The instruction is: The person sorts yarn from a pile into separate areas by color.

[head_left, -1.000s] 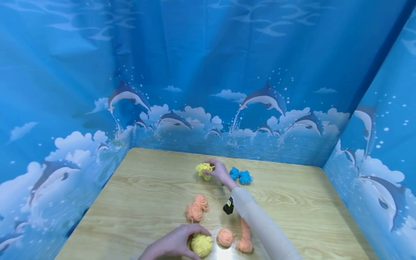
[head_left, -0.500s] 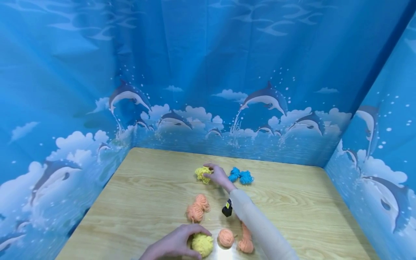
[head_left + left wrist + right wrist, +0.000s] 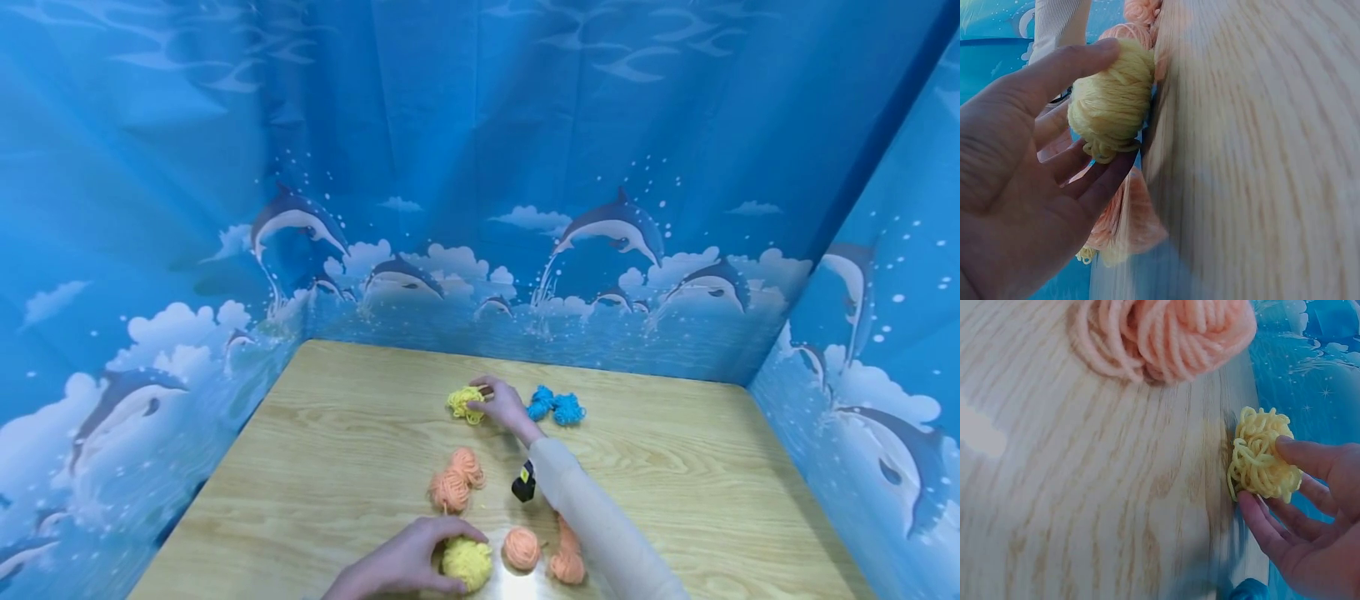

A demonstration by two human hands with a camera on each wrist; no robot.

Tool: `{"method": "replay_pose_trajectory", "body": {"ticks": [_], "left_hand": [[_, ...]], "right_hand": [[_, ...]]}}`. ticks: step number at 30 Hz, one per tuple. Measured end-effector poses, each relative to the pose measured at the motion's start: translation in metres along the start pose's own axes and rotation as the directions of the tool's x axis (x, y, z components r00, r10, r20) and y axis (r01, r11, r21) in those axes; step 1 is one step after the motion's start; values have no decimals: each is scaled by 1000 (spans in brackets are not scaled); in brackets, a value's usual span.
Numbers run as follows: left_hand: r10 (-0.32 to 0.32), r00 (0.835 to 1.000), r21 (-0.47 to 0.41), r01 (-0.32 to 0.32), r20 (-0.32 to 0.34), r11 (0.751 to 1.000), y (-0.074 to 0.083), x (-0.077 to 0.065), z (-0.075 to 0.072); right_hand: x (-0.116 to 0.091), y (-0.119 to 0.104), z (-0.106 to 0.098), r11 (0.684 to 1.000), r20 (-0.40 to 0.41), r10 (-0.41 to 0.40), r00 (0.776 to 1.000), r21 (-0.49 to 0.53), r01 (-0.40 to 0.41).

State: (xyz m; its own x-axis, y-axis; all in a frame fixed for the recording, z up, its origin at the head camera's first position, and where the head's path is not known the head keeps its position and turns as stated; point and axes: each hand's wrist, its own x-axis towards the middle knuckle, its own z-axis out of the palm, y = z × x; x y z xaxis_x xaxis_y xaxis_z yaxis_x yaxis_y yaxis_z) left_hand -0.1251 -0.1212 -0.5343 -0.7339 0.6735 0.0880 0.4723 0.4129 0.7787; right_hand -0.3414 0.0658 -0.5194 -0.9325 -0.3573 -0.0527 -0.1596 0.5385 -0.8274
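Observation:
Near the front of the table, my left hand (image 3: 401,557) grips a pale yellow yarn ball (image 3: 467,564). In the left wrist view its thumb lies over the wound yarn (image 3: 1113,103), with the fingers (image 3: 1107,187) curled round the other side. Farther back, my right hand (image 3: 504,407) holds a small loopy bundle of yellow yarn (image 3: 467,404) by its right side. The right wrist view has the thumb on the near face of that bundle (image 3: 1266,456) and the fingers beneath and behind it.
A two-lobed peach yarn bundle (image 3: 455,482), a round peach yarn ball (image 3: 521,548) and a long peach skein (image 3: 567,554) lie on the wooden table (image 3: 337,433). Blue yarn (image 3: 557,406) sits right of my right hand. A black device (image 3: 524,483) is at the right wrist.
My right hand has shifted slightly toward the left and front, and the loopy yellow bundle has moved a little left with it. The left hand and its yarn ball stay in place.

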Motion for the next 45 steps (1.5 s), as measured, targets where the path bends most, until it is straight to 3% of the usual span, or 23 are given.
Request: {"method": "replay_pose_trajectory", "body": {"ticks": [6,10,15,21,30,45], "left_hand": [[3,999,9,-3,-38,1000,2,-2,0],[-27,998,-33,25,-53,999,5,-2,-4],[-38,996,-73,32,-83,997,8,-1,-12],[-99,989,-96,89,-106,991,10,2,-24],[-39,978,-7,38,-205,999,6,7,-47],[-125,949,21,137,-290,990,2,12,-83]], "right_hand": [[-1,-1,1,1000,-4,-3,1000,-23,3],[-1,-1,0,1000,4,1,1000,-21,-1],[-1,1,-1,1000,11,3,1000,-21,-3],[-1,3,0,999,9,11,1000,-31,-11],[-2,-1,-1,999,11,4,1000,-49,-3],[-2,-1,-1,999,7,-2,1000,-53,2]]}}
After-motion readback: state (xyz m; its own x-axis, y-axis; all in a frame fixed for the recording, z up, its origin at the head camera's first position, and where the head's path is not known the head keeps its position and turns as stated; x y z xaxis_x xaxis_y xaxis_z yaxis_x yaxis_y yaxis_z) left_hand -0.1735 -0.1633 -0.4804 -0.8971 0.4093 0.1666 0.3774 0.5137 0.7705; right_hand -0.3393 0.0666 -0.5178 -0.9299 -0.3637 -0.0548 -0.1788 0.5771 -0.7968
